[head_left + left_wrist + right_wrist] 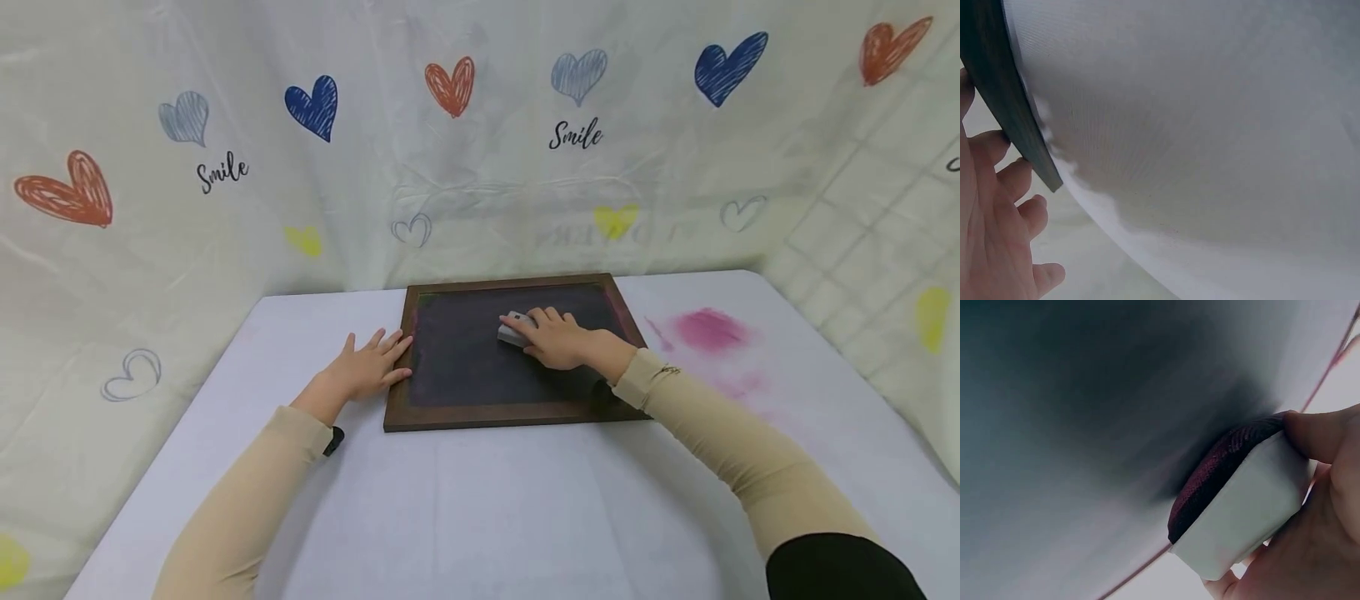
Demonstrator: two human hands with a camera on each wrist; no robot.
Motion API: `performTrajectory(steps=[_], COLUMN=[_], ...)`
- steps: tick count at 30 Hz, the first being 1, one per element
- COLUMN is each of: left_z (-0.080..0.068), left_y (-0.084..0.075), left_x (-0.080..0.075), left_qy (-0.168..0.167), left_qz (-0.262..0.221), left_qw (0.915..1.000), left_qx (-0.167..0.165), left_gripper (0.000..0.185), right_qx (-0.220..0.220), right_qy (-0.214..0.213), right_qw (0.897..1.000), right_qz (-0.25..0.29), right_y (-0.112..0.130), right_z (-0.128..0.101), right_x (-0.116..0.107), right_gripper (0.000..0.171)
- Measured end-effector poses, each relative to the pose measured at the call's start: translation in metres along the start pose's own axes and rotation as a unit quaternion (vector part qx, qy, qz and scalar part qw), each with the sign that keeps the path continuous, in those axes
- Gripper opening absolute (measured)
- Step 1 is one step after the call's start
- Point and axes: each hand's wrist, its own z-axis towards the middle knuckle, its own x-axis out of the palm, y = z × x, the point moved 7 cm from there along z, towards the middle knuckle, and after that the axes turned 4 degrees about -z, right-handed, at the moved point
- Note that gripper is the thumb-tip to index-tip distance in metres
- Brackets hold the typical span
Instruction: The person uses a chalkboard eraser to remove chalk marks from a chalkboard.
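We see a black chalkboard (465, 367) with a brown frame. The eraser (1235, 506) is white with a dark red pad. The white surface (480, 500) carries a pink stain (708, 327).

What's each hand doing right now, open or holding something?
Left hand: open, fingers straight, flat on the table, touching the chalkboard frame.
Right hand: closed on the eraser, pressing it to the chalkboard.
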Motion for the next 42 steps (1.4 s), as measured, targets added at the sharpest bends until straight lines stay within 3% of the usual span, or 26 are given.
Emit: performTrajectory(steps=[8, 13, 19, 25, 28, 31, 35, 42], left_z=[0.002, 0.002, 0.002, 0.002, 0.001, -0.001, -0.001, -0.001], left_y=[0.004, 0.003, 0.001, 0.001, 0.0, -0.001, -0.002, -0.001], left_x=[0.005, 0.003, 0.001, 0.002, 0.002, 0.001, 0.001, 0.001], left_qy=[0.008, 0.005, 0.008, 0.006, 0.003, -0.002, -0.007, -0.01], left_qz=[0.002, -0.002, 0.002, 0.004, 0.003, -0.006, -0.012, -0.019], left_qw=[1.0, 1.0, 1.0, 1.0, 1.0, 1.0, 0.9998, 0.9997], left_qx=[0.0, 0.0, -0.003, -0.003, 0.001, 0.006, 0.01, 0.015], left_gripper=[0.071, 0.071, 0.071, 0.071, 0.07, 0.07, 0.069, 0.07], right_qx=[0.135, 0.187, 0.152, 0.05, -0.007, -0.039, -0.033, 0.048], right_qy=[0.014, 0.019, 0.017, 0.03, 0.043, 0.05, 0.042, 0.03], right_qw=[0.991, 0.982, 0.988, 0.998, 0.999, 0.997, 0.997, 0.998], right_qz=[0.015, 0.03, 0.021, -0.016, -0.031, -0.043, -0.049, -0.018], right_y=[-0.075, -0.088, -0.055, 0.008, 0.041, 0.059, 0.052, -0.003], right_z=[0.0, 0.002, 0.013, 0.023, 0.021, 0.018, 0.02, 0.024], right_x=[-0.001, -0.007, -0.009, 0.001, 0.005, 0.006, 0.004, 0.001], right_gripper=[0.065, 0.065, 0.064, 0.065, 0.066, 0.067, 0.067, 0.068])
